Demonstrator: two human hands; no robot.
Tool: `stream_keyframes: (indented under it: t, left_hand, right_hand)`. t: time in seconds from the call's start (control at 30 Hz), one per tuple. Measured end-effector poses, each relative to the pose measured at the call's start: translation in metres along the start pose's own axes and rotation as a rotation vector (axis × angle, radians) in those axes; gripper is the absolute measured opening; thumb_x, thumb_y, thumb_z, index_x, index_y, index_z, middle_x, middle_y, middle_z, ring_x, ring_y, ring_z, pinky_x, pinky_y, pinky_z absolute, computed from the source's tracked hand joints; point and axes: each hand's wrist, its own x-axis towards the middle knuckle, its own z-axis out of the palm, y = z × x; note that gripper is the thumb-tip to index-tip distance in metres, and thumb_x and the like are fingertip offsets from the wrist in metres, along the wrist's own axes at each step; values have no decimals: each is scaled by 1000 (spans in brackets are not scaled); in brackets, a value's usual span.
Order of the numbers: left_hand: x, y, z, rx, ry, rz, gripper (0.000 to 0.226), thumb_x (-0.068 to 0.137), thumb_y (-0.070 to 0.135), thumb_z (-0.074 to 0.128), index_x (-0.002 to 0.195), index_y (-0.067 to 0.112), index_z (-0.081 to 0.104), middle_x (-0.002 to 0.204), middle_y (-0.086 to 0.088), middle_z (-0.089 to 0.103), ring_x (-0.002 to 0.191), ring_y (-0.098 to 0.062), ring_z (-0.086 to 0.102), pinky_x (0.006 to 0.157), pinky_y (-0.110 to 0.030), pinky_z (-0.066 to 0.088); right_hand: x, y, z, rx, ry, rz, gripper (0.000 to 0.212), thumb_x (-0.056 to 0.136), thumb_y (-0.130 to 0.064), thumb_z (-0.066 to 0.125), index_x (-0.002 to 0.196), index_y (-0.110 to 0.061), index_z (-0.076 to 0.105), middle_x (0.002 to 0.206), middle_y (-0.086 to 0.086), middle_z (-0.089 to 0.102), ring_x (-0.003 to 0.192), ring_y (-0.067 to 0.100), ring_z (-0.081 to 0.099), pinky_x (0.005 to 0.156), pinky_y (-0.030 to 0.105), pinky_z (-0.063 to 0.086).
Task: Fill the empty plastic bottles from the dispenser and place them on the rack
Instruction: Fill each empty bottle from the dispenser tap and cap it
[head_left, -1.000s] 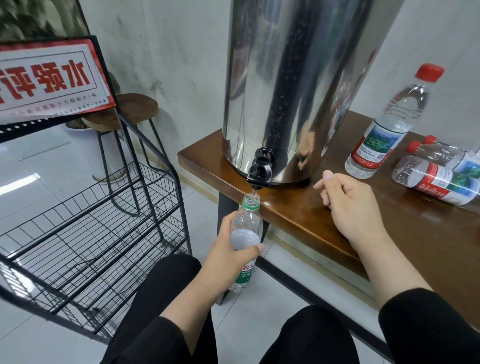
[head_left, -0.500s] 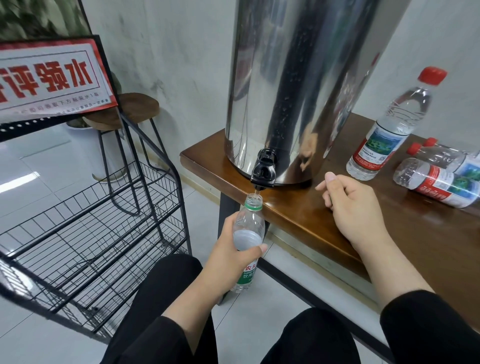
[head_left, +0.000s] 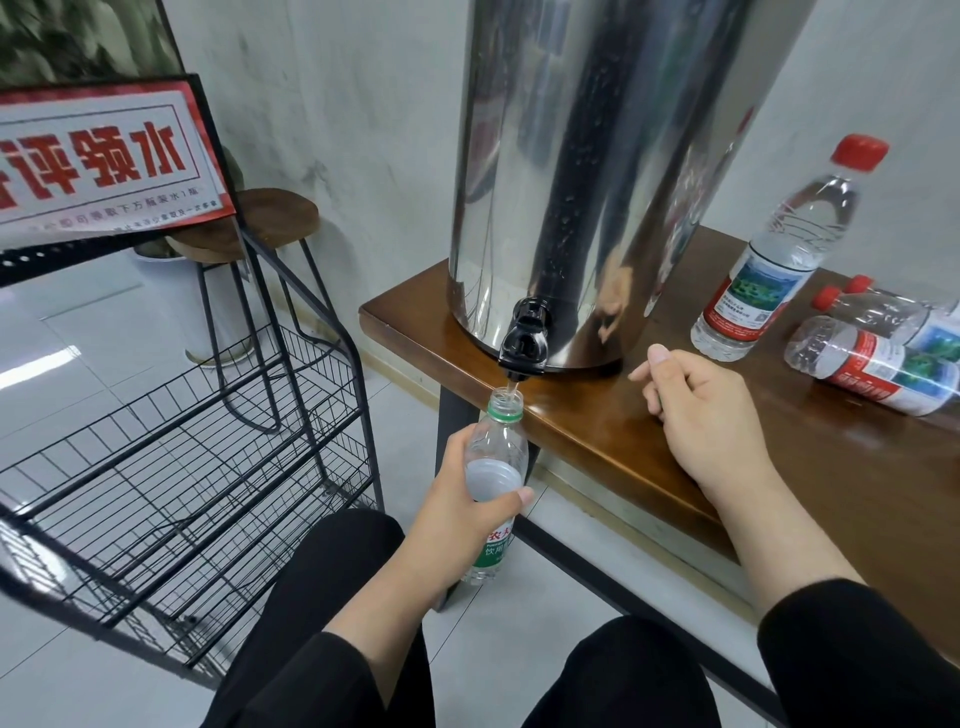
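Bottles: one in the gripping left hand (head_left: 457, 499) under the tap (head_left: 523, 345), three (head_left: 779, 249) on the table (head_left: 779, 467); right hand (head_left: 701, 410) loosely curled, empty.

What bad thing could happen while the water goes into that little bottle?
The small clear plastic bottle with the green neck ring has a narrow mouth under the black tap, and only the left hand holds it, out past the brown wooden table edge. A wobble could send the thin stream onto the floor. The water is already high in the bottle, and the right hand is off the tap, so it might overflow.
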Motion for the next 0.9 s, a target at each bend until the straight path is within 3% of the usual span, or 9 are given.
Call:
stream_keyframes:
  t: [0.1,0.2,0.43,0.6,0.77,0.9]
  left_hand:
    - [0,1,0,7,7,7,71,86,22,81,140,44,41,121,11,62,99,0,67,73,-9,52]
    - [0,1,1,15,16,10,70,86,23,81,139,44,41,122,10,63,102,-4,67,74,-9,52]
    - [1,0,0,39,32,27,68,86,25,81,138,46,41,121,15,62,101,4,65,84,-15,53]
    - [1,2,-1,25,26,22,69,87,24,81,138,46,40,122,12,62,105,-4,67,78,-12,53]
    - [2,3,-2,56,40,40,69,85,27,82,137,49,41,123,11,61,108,-8,65,89,-20,53]
    - [2,4,-3,90,51,58,68,86,29,82,135,51,41,122,15,61,107,-5,64,86,-17,51]
  right_hand:
    - [0,-1,0,5,-1,1,44,108,-40,41,77,-22,66,68,1,62,61,3,54,62,23,39]
    - [0,-1,0,8,-3,0,44,108,-40,41,76,-21,65,69,2,62,61,3,54,62,23,39]
    - [-1,-4,-2,-1,-18,13,44,108,-41,40,75,-23,64,70,3,63,64,9,55,62,25,40]
    - [-1,-5,-2,4,-24,18,43,108,-41,40,77,-23,64,71,3,63,67,12,57,63,25,41]
    - [-1,-3,-1,-1,-14,9,43,108,-40,40,76,-23,65,70,2,63,66,8,56,63,24,41]
    - [-1,-4,-1,-1,-16,14,44,108,-40,40,77,-22,65,71,3,63,68,11,57,63,25,42]
